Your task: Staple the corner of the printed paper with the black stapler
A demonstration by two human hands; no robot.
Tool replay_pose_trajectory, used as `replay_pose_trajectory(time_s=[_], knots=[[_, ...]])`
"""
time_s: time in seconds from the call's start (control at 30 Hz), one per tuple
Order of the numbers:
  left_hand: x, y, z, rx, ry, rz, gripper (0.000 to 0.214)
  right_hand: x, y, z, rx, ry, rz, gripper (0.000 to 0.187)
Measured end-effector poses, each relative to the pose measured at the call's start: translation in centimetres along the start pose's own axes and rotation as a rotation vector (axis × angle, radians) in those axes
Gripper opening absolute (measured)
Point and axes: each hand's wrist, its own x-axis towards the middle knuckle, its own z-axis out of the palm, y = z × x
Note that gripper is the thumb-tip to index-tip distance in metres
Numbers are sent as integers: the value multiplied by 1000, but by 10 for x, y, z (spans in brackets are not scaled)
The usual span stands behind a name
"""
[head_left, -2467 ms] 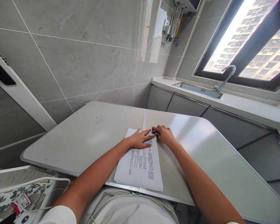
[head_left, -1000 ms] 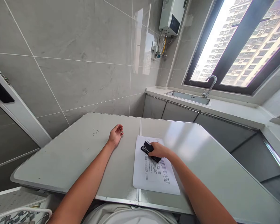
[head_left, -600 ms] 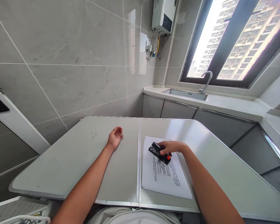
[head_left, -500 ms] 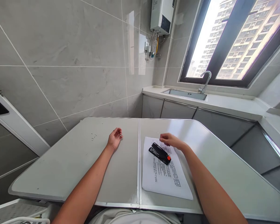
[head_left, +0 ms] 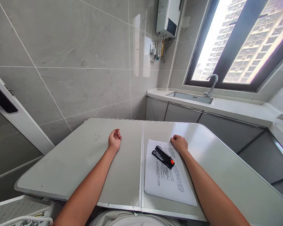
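A black stapler (head_left: 163,156) with an orange end lies on a printed paper sheet (head_left: 166,180) on the grey folding table (head_left: 68,160). My right hand (head_left: 179,143) rests at the sheet's far right corner, fingers curled into a loose fist, holding nothing, just right of the stapler. On the bare left half of the table rests my left hand (head_left: 114,139), fingers loosely curled and empty, well away from the paper.
A seam (head_left: 141,157) splits the table down the middle. Beyond it stand a counter with a sink (head_left: 191,97) and tap (head_left: 211,83) under a window. A water heater (head_left: 168,17) hangs on the tiled wall. A white basket edge (head_left: 19,210) shows at lower left.
My right hand let go of the stapler, left it on the paper and drew back to the sheet's far corner. My left hand earlier left the paper and rests to the left.
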Motion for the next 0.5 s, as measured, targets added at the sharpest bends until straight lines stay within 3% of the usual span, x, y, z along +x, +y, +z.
replay_pose_trajectory(time_s=[0.07,0.17,0.27,0.4,0.5], knots=[[1,0,0,-4,5,-1,13,-4,-5,-4,45,10,-110,29],[3,0,-1,-1,12,-2,16,-13,-20,-11,74,-34,-496,34],[4,-1,-1,-2,22,-5,15,-28,-42,-9,36,-166,-822,31],[4,-3,-1,-30,29,-14,12,-48,-68,11,55,-396,-948,39],[4,-3,-1,-53,32,-20,12,-57,-78,28,39,-477,-970,47]])
